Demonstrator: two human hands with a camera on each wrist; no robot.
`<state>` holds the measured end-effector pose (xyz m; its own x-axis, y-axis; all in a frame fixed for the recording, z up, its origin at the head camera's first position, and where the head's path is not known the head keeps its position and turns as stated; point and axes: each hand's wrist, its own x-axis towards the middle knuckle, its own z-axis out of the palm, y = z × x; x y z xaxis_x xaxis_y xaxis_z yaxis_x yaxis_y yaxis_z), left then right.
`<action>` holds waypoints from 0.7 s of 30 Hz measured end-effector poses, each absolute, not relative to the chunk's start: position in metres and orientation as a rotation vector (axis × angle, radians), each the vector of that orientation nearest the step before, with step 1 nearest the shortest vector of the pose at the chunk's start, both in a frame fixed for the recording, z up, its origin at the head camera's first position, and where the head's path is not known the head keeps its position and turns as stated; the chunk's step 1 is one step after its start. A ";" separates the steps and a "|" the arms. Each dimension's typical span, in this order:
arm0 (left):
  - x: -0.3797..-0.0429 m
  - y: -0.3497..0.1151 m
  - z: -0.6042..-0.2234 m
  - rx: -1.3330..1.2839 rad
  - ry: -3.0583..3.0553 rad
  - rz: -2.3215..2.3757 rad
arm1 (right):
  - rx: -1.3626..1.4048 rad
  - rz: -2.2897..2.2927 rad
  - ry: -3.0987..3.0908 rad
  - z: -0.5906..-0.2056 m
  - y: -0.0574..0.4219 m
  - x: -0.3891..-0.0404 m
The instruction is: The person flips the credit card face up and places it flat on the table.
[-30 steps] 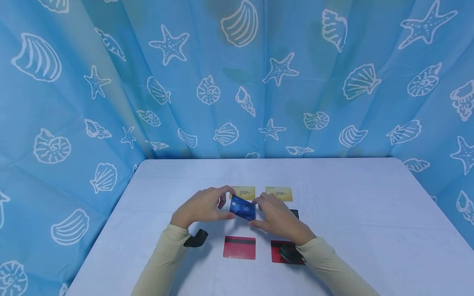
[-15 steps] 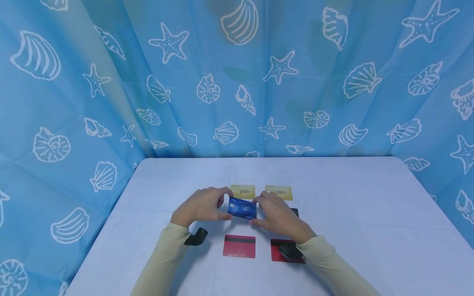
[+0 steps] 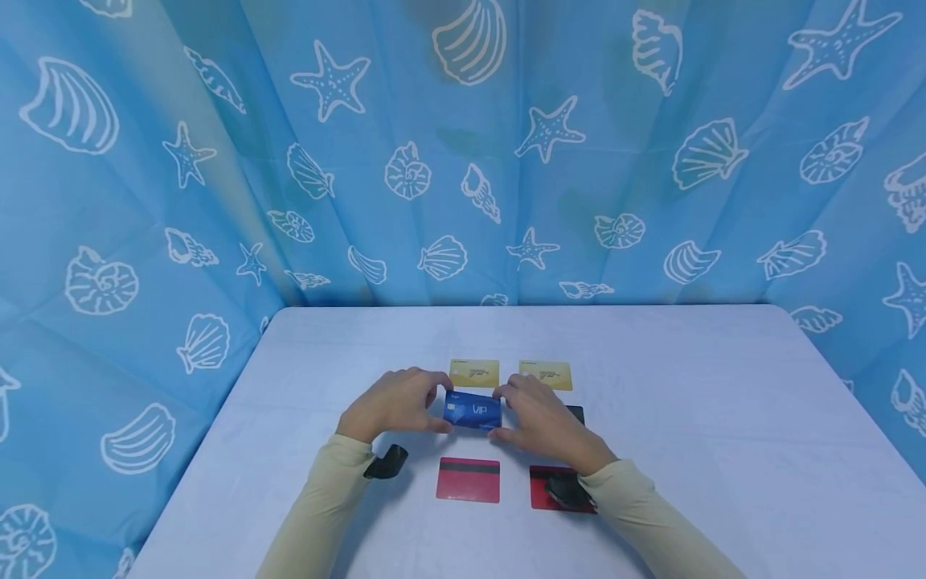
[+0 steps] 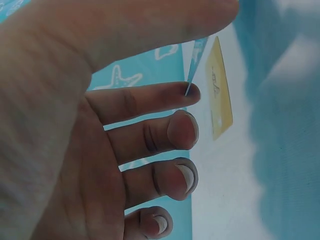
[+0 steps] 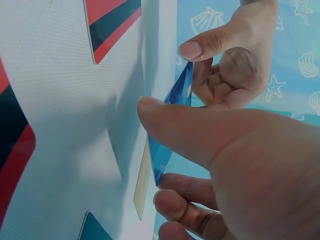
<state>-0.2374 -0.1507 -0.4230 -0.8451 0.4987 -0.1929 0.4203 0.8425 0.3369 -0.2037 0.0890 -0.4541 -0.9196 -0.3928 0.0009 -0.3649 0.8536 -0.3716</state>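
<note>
A blue card (image 3: pixel 472 410) marked VIP is held by both hands just above the white table. My left hand (image 3: pixel 394 404) pinches its left edge, thumb at the lower corner and index finger at the upper one. In the left wrist view the card (image 4: pixel 195 62) appears edge-on between thumb and index fingertip, the other fingers free of it. My right hand (image 3: pixel 538 425) grips the card's right edge the same way. From the right wrist, the blue card (image 5: pixel 161 152) looks tilted, with part of it hidden behind the right thumb.
Two yellow cards (image 3: pixel 474 373) lie beyond the hands. A dark card (image 3: pixel 576 413) is partly covered by the right hand. Nearer are a pink-red card (image 3: pixel 469 486) and a red card (image 3: pixel 541 484), the latter partly under the right wrist camera (image 3: pixel 567 492). A blue curtain (image 3: pixel 434 121) encloses the table.
The blue card has turned from a clear slant to nearly level, its left end shifting slightly left. Both hands keep hold of it and barely move.
</note>
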 end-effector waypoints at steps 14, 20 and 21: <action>-0.239 -0.148 -0.428 0.652 2.726 0.378 | -0.587 -0.572 2.926 -0.460 0.089 -0.205; -0.239 -0.147 -0.427 0.629 2.705 0.364 | -0.603 -0.568 2.924 -0.461 0.090 -0.205; -0.239 -0.147 -0.427 0.624 2.703 0.363 | -0.605 -0.568 2.924 -0.461 0.090 -0.205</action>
